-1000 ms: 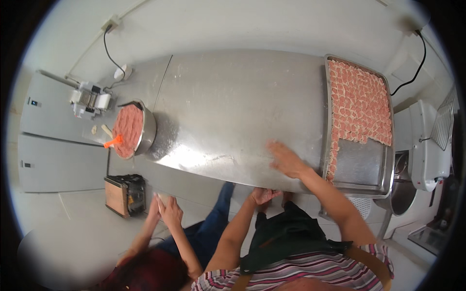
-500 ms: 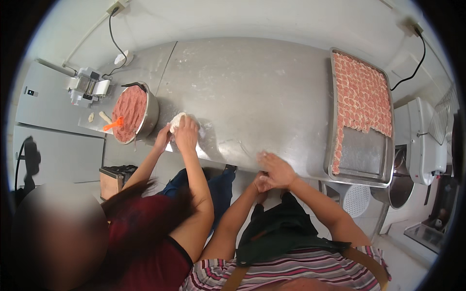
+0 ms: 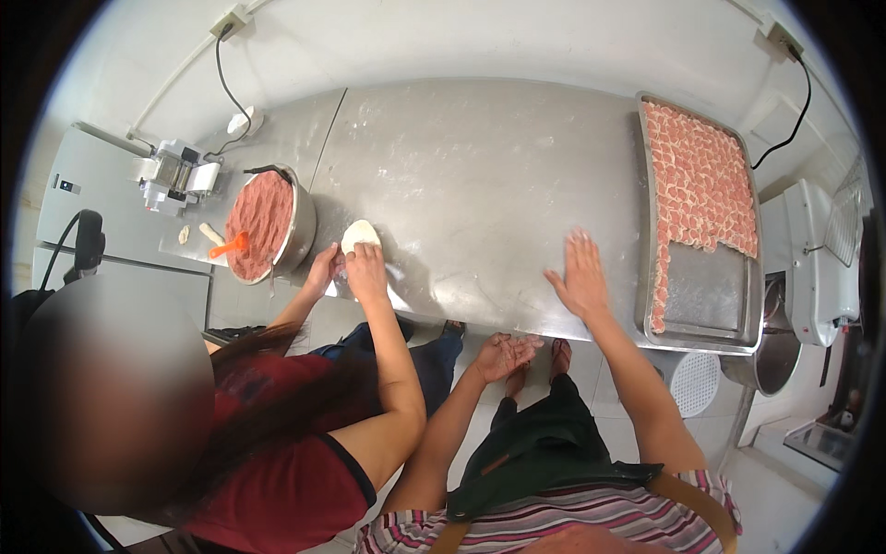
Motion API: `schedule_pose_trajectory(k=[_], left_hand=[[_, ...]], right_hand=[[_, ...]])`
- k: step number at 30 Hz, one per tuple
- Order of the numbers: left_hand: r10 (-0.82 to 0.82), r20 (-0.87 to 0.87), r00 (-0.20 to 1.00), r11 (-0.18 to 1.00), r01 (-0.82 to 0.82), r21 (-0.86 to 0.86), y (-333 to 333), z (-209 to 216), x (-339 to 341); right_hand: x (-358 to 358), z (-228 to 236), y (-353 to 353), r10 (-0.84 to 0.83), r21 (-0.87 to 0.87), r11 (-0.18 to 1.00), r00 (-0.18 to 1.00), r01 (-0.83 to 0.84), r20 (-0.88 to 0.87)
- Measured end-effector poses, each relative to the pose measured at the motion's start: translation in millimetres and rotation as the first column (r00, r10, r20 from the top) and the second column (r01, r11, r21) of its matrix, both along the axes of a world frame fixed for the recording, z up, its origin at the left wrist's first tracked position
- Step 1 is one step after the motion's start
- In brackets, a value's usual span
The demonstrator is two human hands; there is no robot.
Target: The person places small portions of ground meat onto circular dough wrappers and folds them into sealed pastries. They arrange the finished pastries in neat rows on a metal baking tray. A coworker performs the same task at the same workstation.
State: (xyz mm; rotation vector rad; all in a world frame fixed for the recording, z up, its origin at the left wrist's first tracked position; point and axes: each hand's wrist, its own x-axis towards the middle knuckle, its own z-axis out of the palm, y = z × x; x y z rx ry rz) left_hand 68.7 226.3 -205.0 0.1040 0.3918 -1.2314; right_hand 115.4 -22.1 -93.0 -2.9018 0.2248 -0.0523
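Observation:
My right hand (image 3: pixel 584 279) lies open on or just over the steel table (image 3: pixel 461 185), near its front edge, fingers stretched out and thumb apart. My left hand (image 3: pixel 505 355) is palm up just off that edge, fingers apart and a little curled, with nothing in it. To my left, a person's hands (image 3: pixel 366 268) work a piece of pale dough (image 3: pixel 360 235) on the table. Right of my hands stands a metal tray (image 3: pixel 754 305) with rows of small meat-filled dough pieces (image 3: pixel 697 175); its front part shows bare metal.
A steel pot of pink minced meat (image 3: pixel 260 217) with an orange scoop (image 3: pixel 231 245) stands at the left. Behind it is a small roller machine (image 3: pixel 175 175). At the right are a white mixer (image 3: pixel 803 258) and a perforated white stool (image 3: pixel 694 383).
My hands have moved apart. The right one has gone right and forward to the table; the left has turned palm up. The other person's dough looks flatter and longer.

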Motion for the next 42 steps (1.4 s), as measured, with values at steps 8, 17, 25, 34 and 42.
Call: schedule_pose_trajectory(k=[8,17,25,34,42], left_hand=[[0.022,0.063,0.998,0.999,-0.019,-0.035,27,-11,-2],[0.229,0.188,0.955,0.962,-0.251,0.105,45,-19,4],[0.165,-0.009,0.986,0.981,-0.165,-0.102,17,19,-23],[0.324,-0.032,0.946,0.946,-0.323,0.033,41,17,-70],[0.396,0.147,0.907,0.903,-0.413,0.117,42,13,-36]], right_hand=[[49,10,107,0.517,0.124,0.839,0.848,-0.529,0.121],[-25,25,101,0.659,0.420,0.620,0.730,-0.663,0.179],[119,1,-100,-0.442,0.064,0.896,0.896,0.439,0.038],[287,-3,-59,-0.035,0.029,0.999,0.999,0.035,0.018],[237,-10,119,0.725,0.189,0.656,0.680,-0.730,0.109]])
